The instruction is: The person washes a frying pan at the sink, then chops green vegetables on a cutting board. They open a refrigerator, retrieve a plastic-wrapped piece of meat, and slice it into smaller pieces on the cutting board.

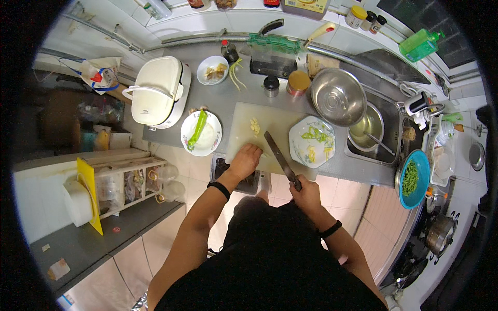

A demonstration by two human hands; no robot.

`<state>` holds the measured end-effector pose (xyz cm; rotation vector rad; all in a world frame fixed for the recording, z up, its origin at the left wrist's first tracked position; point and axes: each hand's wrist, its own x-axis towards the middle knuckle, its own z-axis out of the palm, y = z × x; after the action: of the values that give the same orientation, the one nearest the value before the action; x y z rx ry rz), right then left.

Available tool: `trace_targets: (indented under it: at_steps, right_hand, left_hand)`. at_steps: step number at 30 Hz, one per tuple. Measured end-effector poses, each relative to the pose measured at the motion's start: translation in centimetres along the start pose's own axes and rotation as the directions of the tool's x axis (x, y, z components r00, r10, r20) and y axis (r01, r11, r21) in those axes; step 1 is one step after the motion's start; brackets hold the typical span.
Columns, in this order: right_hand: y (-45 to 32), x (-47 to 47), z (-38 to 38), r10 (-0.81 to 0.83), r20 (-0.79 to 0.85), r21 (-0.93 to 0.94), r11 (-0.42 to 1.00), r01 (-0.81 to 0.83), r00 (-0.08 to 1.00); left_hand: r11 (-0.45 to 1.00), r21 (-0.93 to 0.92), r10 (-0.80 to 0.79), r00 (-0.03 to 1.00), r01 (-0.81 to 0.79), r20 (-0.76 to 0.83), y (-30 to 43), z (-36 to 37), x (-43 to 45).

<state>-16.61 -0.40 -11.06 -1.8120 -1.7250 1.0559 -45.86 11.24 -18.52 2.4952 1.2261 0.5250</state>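
Note:
My right hand (306,194) grips the dark handle of a kitchen knife (281,156), its blade slanting over the pale cutting board (243,116). Bent fingers of my left hand (246,158) rest on the board's near edge, left of the blade; whether they pinch anything is hidden. Just beyond them lies a small pile of peeled garlic cloves (255,126). On the board's right side, an octagonal plate (299,149) carries cut green pepper (314,134) and pale yellow pieces (312,154). To the left, a flowered plate (214,144) holds a long green pepper (199,126).
A white lidded appliance (155,91) stands left, near a small bowl (202,76). Behind the board are a knife block (272,68), a black-capped jar (271,86) and a steel bowl (338,97). Right of the sink (392,116), a blue basin (420,194) holds green beans (410,179).

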Motion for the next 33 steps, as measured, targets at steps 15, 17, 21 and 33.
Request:
trace_targets:
  at_steps: [15,17,21,33]
  right_hand:
    - [-0.2,-0.2,0.1,-0.032,0.157,-0.266,0.961,0.074,0.987]
    - [0.3,0.4,1.0,-0.078,0.125,-0.290,0.951,0.112,0.989]
    - [1.5,2.9,3.8,-0.136,0.076,-0.278,0.948,0.152,0.988]
    - [-0.1,0.6,1.6,-0.112,0.139,-0.255,0.956,0.145,0.984]
  left_hand:
    - [0.992,0.115,-0.058,0.998,0.060,-0.024,1.0,1.1,-0.7]
    - [0.992,0.095,-0.077,0.997,0.079,-0.028,1.1,1.4,-0.6]
    - [0.994,0.076,-0.069,0.996,0.073,-0.061,1.0,1.6,-0.8]
    - [0.995,0.072,-0.064,0.997,0.067,-0.038,0.8,1.6,-1.1]
